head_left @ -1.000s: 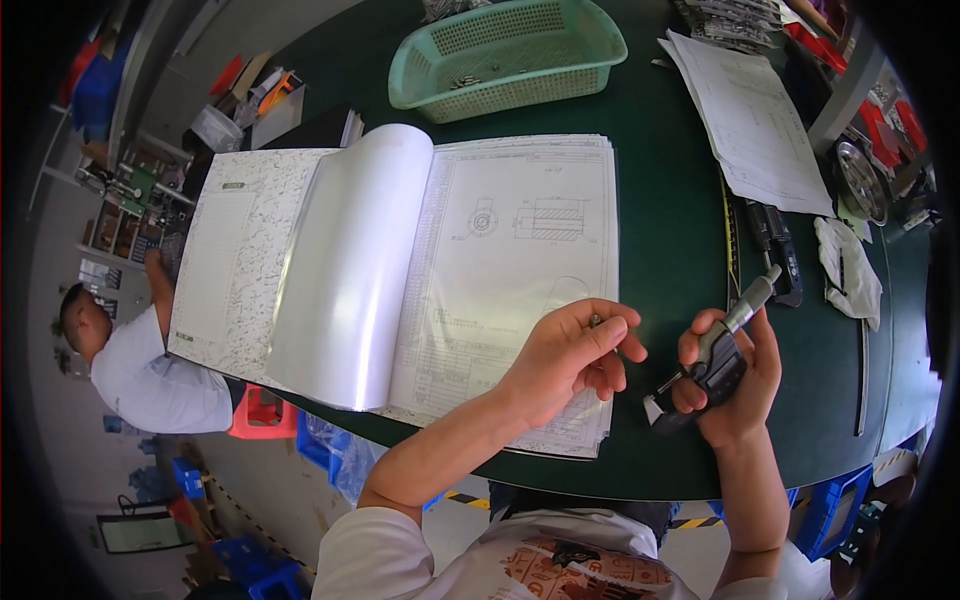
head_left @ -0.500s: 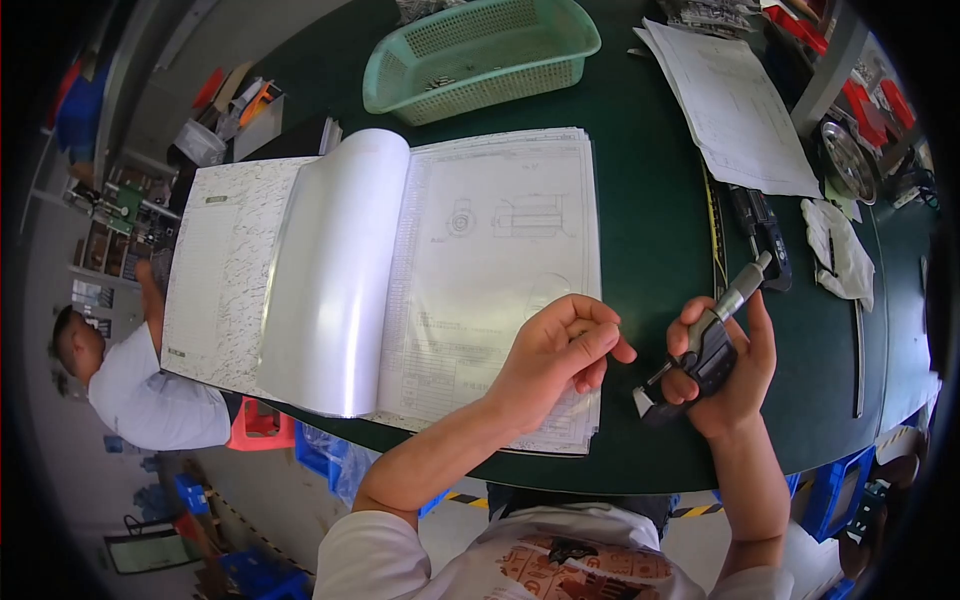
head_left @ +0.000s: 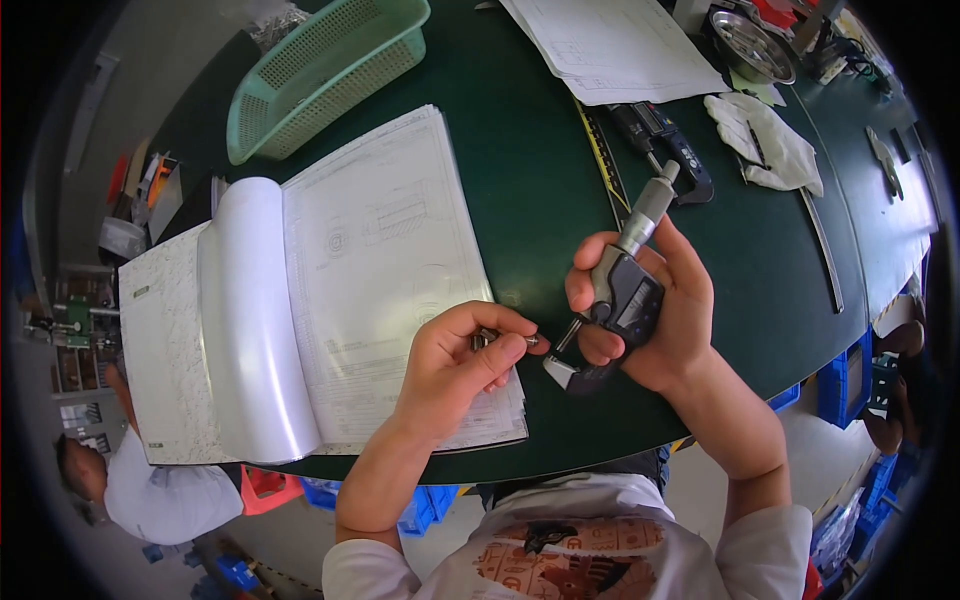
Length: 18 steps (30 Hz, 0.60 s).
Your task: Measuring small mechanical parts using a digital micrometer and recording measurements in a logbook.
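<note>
My right hand is wrapped round a digital outside micrometer, its silver thimble pointing up and away and its open jaw facing left. The gap between spindle and anvil has nothing in it. Just left of the jaw, my left hand pinches a small shiny metal part between thumb and fingers; most of the part is covered by them. The tip of that part points toward the jaw, close but apart from it. Below the left hand lies an open binder with a technical drawing in a clear sleeve.
A green plastic basket stands at the far left. Beyond the micrometer lie a second micrometer, loose paper sheets, a white glove, a thin steel rule and a metal bowl. Another person sits at the left.
The view has swung, so the binder and basket sit further left. The micrometer's display has turned more toward me. Metal now shows between my left fingers, where it was hidden before.
</note>
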### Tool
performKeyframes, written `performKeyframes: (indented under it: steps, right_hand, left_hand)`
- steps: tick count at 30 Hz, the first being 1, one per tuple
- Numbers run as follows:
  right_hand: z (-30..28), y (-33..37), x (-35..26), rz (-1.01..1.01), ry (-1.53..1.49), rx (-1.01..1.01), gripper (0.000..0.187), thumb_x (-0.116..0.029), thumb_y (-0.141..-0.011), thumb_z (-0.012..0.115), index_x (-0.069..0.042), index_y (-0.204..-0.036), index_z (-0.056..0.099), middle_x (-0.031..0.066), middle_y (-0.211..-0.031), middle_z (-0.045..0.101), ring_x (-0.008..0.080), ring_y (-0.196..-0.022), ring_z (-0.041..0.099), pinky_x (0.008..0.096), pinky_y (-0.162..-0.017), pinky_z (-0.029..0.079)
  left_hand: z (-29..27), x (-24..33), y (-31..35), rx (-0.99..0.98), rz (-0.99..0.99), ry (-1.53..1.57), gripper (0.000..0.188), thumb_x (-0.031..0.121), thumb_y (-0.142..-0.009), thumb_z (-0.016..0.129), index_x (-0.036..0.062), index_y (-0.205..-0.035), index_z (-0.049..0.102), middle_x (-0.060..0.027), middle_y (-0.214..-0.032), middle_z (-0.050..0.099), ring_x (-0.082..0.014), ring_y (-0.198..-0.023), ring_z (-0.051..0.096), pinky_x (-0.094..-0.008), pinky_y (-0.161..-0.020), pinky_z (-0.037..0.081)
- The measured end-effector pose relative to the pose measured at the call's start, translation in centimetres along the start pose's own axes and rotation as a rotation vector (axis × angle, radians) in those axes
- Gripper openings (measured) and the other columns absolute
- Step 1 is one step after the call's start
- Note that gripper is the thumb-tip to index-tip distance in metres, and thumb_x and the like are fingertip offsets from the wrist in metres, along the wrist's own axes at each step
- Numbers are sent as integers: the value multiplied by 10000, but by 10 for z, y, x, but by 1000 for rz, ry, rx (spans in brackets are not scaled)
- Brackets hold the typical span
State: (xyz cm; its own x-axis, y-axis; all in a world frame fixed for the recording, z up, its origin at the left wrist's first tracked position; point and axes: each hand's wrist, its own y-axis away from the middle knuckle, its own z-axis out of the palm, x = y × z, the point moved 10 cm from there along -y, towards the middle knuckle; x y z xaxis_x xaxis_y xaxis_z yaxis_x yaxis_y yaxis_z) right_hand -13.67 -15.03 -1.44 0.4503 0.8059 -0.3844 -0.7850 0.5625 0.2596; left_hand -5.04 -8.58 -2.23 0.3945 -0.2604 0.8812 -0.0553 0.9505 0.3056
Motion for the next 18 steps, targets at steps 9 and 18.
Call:
performKeyframes:
  steps: [9, 18]
  right_hand:
    - [-2, -2, 5, 23, 32, 12, 610, -516, -844, 172, 0, -883, 494, 158, -717, 537, 178, -377, 438, 274, -368, 404]
    - [-4, 2, 6, 32, 10, 51, 559, -485, -852, 197, -10, -879, 492, 155, -709, 540, 195, -376, 437, 282, -365, 397]
  left_hand:
    - [0, -1, 0, 5, 6, -106, 153, 123, -802, 568, 6, -901, 560, -73, -739, 605, -39, -533, 432, -159, -472, 350]
    - [3, 0, -2, -13, -4, 40, 179, 125, -815, 546, 15, -956, 530, -34, -775, 553, -24, -572, 421, -152, -506, 345]
